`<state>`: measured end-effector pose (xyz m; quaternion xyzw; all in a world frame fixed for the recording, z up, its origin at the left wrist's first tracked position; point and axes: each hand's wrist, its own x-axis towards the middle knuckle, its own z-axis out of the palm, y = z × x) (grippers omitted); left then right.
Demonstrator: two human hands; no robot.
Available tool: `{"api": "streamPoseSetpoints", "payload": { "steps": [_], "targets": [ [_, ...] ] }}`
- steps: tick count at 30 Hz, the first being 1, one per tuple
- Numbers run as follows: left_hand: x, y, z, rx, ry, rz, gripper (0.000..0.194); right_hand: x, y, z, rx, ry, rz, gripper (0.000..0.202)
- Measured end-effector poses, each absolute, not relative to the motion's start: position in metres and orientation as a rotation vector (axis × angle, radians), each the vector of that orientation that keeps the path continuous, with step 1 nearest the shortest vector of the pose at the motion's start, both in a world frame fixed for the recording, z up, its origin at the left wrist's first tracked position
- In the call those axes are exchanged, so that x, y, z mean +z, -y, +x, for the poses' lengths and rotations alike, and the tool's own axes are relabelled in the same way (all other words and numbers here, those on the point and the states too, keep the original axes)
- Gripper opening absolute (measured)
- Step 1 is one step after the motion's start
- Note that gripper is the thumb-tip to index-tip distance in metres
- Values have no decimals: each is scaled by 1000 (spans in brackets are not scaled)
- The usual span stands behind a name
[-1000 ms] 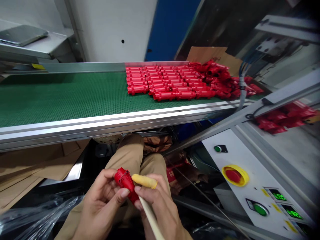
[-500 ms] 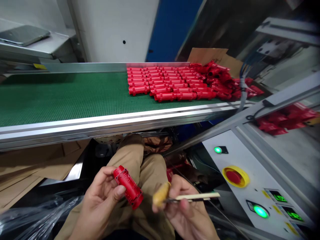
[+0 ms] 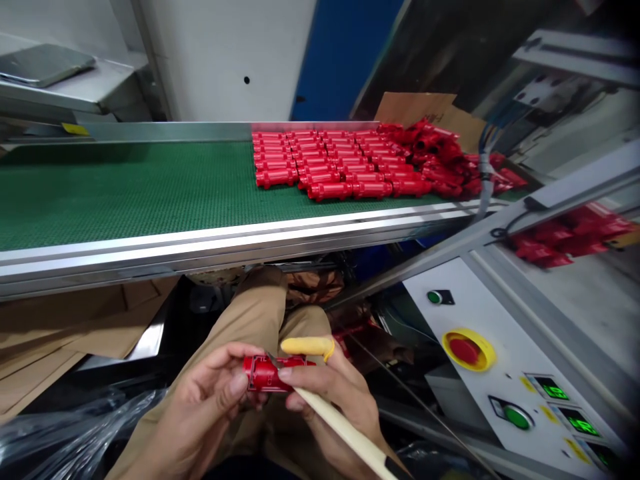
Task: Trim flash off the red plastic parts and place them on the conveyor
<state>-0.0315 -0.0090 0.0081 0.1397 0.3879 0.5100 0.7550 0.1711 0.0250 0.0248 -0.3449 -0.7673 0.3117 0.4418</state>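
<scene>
Over my lap, my left hand (image 3: 213,393) grips one end of a red plastic cylindrical part (image 3: 263,375) between thumb and fingers. The part lies roughly level, its lined side up. My right hand (image 3: 337,393) is closed around a small knife (image 3: 340,423) with a long cream handle pointing down to the right. Its dark, thin blade rests against the top of the red part, and fingers of this hand touch the part's right end. A yellow finger cot (image 3: 307,345) covers one right finger, which is stretched out above the part.
A green conveyor belt (image 3: 125,193) with a metal edge runs ahead of me. Rows of red parts (image 3: 340,163) lie on it, beside a loose heap (image 3: 440,157). A control panel (image 3: 470,393) with a red stop button stands right; cardboard (image 3: 90,327) and clear plastic (image 3: 100,427) lie left.
My hands have come together. The red part has turned level, and the knife has swung round so its blade meets the part. The panel's green lamps have gone dim.
</scene>
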Motion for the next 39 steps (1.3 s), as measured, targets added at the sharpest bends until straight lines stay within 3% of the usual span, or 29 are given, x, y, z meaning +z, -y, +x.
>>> {"api": "streamPoseSetpoints", "payload": {
  "steps": [39],
  "targets": [
    [1,11,-27,1192,-1054,420,24,26,-15,166,601,1929,-889,13]
  ]
}}
